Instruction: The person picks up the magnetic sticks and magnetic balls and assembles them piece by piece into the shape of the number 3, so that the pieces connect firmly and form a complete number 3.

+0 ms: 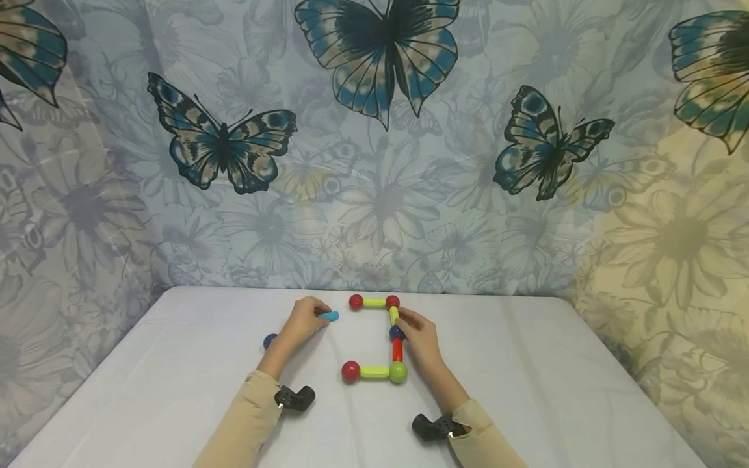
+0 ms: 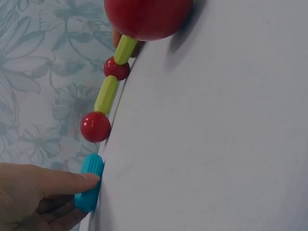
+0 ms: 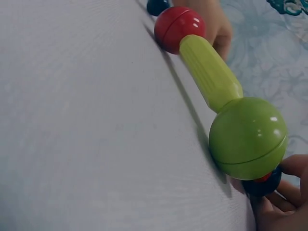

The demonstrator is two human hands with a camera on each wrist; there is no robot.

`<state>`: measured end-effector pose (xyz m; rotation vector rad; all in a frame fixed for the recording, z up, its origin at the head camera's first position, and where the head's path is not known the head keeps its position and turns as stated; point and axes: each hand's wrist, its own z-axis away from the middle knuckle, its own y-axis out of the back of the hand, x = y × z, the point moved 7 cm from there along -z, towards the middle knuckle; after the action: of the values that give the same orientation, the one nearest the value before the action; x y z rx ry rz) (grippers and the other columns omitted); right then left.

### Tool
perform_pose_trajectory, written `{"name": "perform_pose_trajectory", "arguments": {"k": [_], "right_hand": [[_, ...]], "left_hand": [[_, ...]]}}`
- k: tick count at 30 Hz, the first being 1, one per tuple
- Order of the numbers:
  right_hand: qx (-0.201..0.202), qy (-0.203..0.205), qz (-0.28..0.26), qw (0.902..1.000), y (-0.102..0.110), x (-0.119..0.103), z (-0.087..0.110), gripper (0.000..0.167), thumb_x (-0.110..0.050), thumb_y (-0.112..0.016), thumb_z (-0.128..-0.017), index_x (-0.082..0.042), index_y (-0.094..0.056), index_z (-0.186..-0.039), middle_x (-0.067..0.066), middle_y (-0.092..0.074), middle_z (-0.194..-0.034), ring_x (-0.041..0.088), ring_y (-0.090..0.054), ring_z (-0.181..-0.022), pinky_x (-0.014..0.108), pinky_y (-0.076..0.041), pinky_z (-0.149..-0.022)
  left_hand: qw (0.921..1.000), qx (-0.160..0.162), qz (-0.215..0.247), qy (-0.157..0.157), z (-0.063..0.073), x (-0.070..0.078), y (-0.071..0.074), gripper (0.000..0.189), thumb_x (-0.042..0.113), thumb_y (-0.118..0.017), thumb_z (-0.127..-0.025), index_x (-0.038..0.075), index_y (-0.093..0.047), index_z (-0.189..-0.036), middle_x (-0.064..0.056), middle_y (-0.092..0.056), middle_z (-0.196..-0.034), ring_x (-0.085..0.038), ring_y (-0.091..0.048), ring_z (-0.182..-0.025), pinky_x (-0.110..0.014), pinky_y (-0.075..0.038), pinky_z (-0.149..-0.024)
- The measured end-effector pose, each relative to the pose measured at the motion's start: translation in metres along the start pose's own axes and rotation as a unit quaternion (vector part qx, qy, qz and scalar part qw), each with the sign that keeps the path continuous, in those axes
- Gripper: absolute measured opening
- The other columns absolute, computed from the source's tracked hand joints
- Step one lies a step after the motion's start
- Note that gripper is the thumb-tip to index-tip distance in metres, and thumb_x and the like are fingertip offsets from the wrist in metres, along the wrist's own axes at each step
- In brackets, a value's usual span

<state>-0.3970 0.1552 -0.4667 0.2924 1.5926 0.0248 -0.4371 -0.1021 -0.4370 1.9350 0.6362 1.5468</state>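
On the table lies a shape of magnetic balls and rods, with its left side broken by a gap. Its upper end is a red ball (image 1: 356, 301) on a yellow-green rod (image 1: 374, 303); its lower end is another red ball (image 1: 350, 372) joined to a green ball (image 3: 248, 138). My left hand (image 1: 304, 320) pinches a light blue rod (image 2: 89, 183) between thumb and fingers, just left of the upper red ball. On the right side of the shape, my right hand (image 1: 422, 337) holds the dark blue ball (image 1: 396, 333) between the upright yellow-green rod and a red rod (image 1: 398, 350).
A loose dark blue ball (image 1: 270, 341) lies partly hidden behind the left forearm. Black wrist cameras (image 1: 295, 398) are strapped at both sleeves. The white table (image 1: 556, 377) ends at a wall hanging (image 1: 386, 214) with butterflies.
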Motion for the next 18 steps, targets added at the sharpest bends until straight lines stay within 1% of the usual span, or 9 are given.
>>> {"name": "perform_pose_trajectory", "arguments": {"k": [9, 12, 18], "right_hand": [[-0.002, 0.000, 0.002, 1.0000, 0.001, 0.001, 0.001, 0.037, -0.018, -0.062, -0.094, -0.009, -0.063, -0.129, 0.013, -0.061, -0.136, 0.029, -0.054, -0.130, 0.041, -0.046, -0.107], [-0.003, 0.000, 0.004, 1.0000, 0.001, 0.002, 0.001, 0.036, -0.019, -0.062, -0.094, -0.009, -0.063, -0.129, 0.013, -0.061, -0.136, 0.029, -0.054, -0.130, 0.041, -0.046, -0.107], [-0.005, -0.004, 0.006, 1.0000, 0.000, 0.001, 0.002, 0.036, -0.018, -0.062, -0.095, -0.009, -0.062, -0.130, 0.013, -0.059, -0.138, 0.029, -0.053, -0.131, 0.040, -0.046, -0.107]], "left_hand": [[0.9997, -0.006, -0.001, -0.025, 0.001, 0.014, -0.009, 0.019, -0.002, -0.072, -0.081, -0.002, -0.072, -0.101, -0.016, -0.071, -0.102, -0.030, -0.067, -0.099, -0.042, -0.055, -0.090], [0.9992, -0.008, 0.005, -0.039, 0.000, 0.019, -0.013, 0.018, -0.002, -0.073, -0.081, -0.001, -0.072, -0.099, -0.014, -0.071, -0.101, -0.028, -0.067, -0.097, -0.041, -0.055, -0.089], [0.9961, -0.024, 0.030, -0.079, 0.001, 0.036, -0.022, 0.016, 0.006, -0.076, -0.082, 0.002, -0.074, -0.097, -0.008, -0.071, -0.097, -0.022, -0.068, -0.093, -0.035, -0.057, -0.085]]}}
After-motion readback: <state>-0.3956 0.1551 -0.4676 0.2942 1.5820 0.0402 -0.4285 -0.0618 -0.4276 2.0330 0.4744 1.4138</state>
